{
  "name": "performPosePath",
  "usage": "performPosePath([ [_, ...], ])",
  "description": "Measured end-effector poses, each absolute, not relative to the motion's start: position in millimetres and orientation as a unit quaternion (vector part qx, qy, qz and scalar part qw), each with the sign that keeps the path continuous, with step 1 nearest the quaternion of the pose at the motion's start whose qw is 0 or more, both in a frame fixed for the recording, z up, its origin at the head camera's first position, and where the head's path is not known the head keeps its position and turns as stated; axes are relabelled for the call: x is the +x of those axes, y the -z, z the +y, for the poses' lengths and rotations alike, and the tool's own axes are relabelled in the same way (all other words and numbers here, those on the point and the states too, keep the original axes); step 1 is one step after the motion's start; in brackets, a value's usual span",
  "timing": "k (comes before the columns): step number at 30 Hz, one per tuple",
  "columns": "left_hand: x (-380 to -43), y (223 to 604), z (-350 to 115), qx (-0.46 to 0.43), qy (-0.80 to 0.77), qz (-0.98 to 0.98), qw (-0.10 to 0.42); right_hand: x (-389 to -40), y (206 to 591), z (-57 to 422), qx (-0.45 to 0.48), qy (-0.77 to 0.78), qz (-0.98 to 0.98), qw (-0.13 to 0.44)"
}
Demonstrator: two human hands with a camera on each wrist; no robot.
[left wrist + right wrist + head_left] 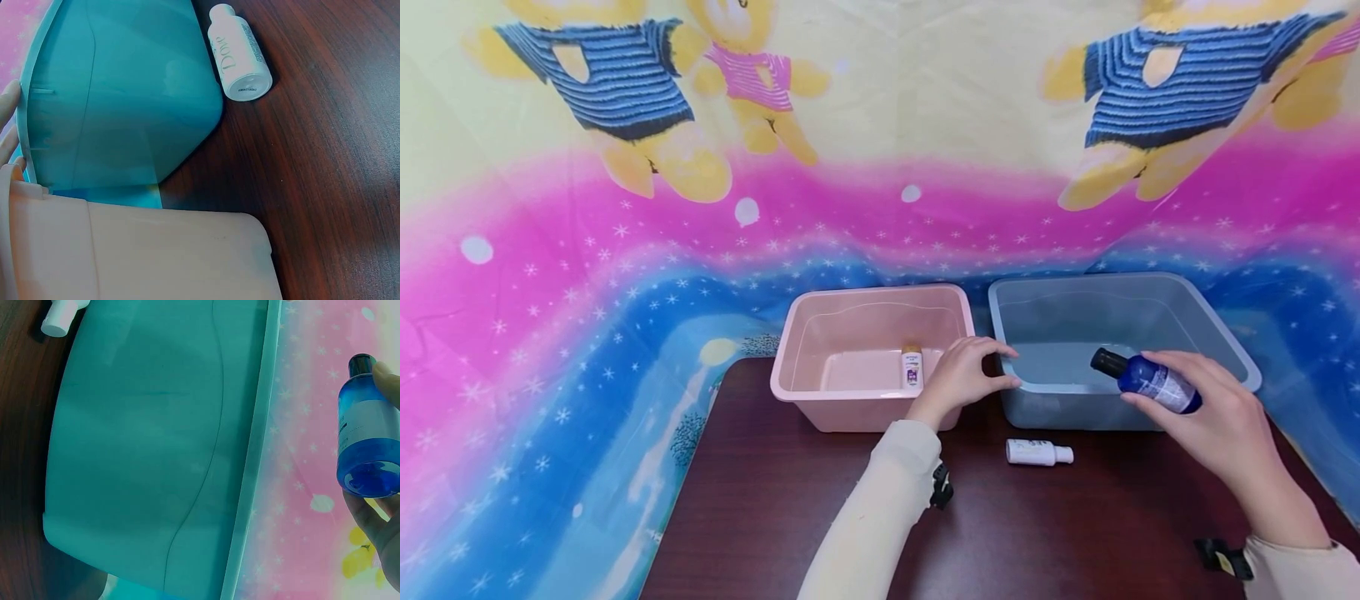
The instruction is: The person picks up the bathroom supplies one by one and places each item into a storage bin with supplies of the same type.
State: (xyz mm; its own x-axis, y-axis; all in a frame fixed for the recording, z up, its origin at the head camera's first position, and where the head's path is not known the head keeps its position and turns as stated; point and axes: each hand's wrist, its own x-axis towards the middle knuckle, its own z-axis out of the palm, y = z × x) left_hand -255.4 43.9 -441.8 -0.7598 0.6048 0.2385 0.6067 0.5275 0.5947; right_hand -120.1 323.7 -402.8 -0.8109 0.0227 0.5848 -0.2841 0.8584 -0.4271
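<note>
My right hand (1217, 412) grips a dark blue bottle (1157, 383) with a black cap and pale label, tilted over the front of the grey-blue bin (1123, 388). In the right wrist view the blue bottle (369, 425) shows its translucent base, with thumb near the cap and fingers beneath. My left hand (962, 375) reaches between the two bins, its thumb and fingertips at the grey-blue bin's left front rim. A white Dove bottle (240, 56) lies on its side on the table, just in front of that bin.
Left of the grey-blue bin stands a pink bin (820, 397), with a small white bottle (912, 369) with a gold-coloured cap inside. Both bins sit on a dark wooden table (760, 500). A cloth printed with bears (865, 192) hangs behind.
</note>
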Motion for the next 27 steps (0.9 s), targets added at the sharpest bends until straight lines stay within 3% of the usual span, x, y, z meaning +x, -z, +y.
performPosePath([
  [14,-254.4,440.9,43.8,-0.345,0.343,-0.874,0.0,-126.8,403.3,323.5,0.074,-0.274,-0.905,0.317],
  [27,-254.4,441.3,43.7,-0.344,0.344,-0.874,-0.003,-132.4,400.3,323.8,0.045,-0.295,-0.913,0.279],
])
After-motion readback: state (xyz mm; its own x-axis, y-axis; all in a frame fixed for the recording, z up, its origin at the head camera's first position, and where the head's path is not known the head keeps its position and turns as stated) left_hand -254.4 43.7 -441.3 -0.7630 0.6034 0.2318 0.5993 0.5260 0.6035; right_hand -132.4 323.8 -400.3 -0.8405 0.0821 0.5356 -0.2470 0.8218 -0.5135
